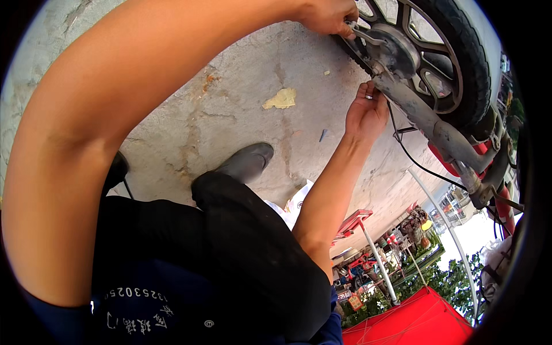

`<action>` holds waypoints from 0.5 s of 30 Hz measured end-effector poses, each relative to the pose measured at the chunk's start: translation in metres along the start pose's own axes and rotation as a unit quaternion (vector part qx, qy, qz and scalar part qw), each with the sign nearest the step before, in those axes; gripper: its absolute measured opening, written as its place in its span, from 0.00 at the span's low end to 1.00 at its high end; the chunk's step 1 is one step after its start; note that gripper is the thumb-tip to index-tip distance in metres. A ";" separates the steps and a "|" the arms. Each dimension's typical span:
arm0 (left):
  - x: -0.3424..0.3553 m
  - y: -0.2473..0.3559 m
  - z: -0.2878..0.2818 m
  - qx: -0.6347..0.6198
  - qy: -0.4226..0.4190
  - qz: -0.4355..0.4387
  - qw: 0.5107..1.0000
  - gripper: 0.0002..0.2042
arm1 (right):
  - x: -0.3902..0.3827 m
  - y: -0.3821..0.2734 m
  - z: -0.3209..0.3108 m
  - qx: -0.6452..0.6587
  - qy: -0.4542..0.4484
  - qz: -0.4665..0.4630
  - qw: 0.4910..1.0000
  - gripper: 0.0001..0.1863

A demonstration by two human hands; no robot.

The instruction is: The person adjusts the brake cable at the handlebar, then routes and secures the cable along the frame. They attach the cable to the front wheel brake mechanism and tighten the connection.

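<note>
My left hand (329, 16) reaches across the top, its fingers closed around the end of a flat grey metal lever (368, 35) at the wheel hub. I cannot tell if this lever is a loose tool or part of the brake. The hub (398, 53) sits in the middle of a spoked wheel with a black tyre (476, 63). Below it my right hand (368, 112), palm up with a ring on one finger, has its fingers curled at the lower end of the grey fork leg (408, 103), beside the axle. The fork hides what its fingertips hold.
A black cable (411, 158) loops below the fork. On the concrete ground (230, 103) lie a yellowish scrap (280, 98) and a small blue piece (323, 135). My shoe (248, 162) stands nearby. Beyond are a red canopy (414, 319), poles and cluttered goods.
</note>
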State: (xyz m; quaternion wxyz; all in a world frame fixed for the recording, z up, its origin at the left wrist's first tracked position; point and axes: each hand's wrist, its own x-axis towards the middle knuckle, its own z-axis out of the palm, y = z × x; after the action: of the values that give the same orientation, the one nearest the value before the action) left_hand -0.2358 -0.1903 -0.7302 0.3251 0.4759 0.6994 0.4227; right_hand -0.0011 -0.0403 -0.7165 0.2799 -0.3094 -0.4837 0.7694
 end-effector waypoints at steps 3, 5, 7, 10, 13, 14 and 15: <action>0.007 -0.004 -0.004 0.006 -0.001 0.025 1.000 0.16 | 0.004 -0.004 -0.004 0.014 -0.023 0.013 1.000 0.14; 0.013 -0.003 -0.007 0.002 -0.019 0.039 0.999 0.16 | 0.007 -0.005 -0.009 0.021 -0.015 0.027 0.999 0.14; 0.019 -0.008 -0.006 -0.006 -0.027 0.060 0.998 0.16 | 0.006 -0.010 -0.010 0.028 -0.010 0.055 0.998 0.14; 0.028 -0.013 -0.016 0.027 -0.055 0.082 0.995 0.15 | -0.009 -0.012 0.004 0.050 0.008 0.092 0.994 0.13; 0.033 -0.018 -0.030 0.034 -0.075 0.078 0.994 0.15 | -0.026 0.001 0.016 0.041 0.037 0.101 0.993 0.11; 0.034 -0.021 -0.038 0.032 -0.091 0.064 0.993 0.16 | -0.028 0.006 0.022 0.047 0.051 0.102 0.992 0.10; 0.041 -0.019 -0.038 0.019 -0.106 0.068 0.992 0.16 | -0.031 0.005 0.023 0.051 0.057 0.093 0.993 0.10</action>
State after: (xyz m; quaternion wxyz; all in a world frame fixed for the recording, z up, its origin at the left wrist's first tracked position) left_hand -0.2895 -0.1658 -0.7330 0.3588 0.5706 0.6346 0.3780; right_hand 0.0017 -0.0781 -0.7066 0.2495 -0.3815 -0.3962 0.7970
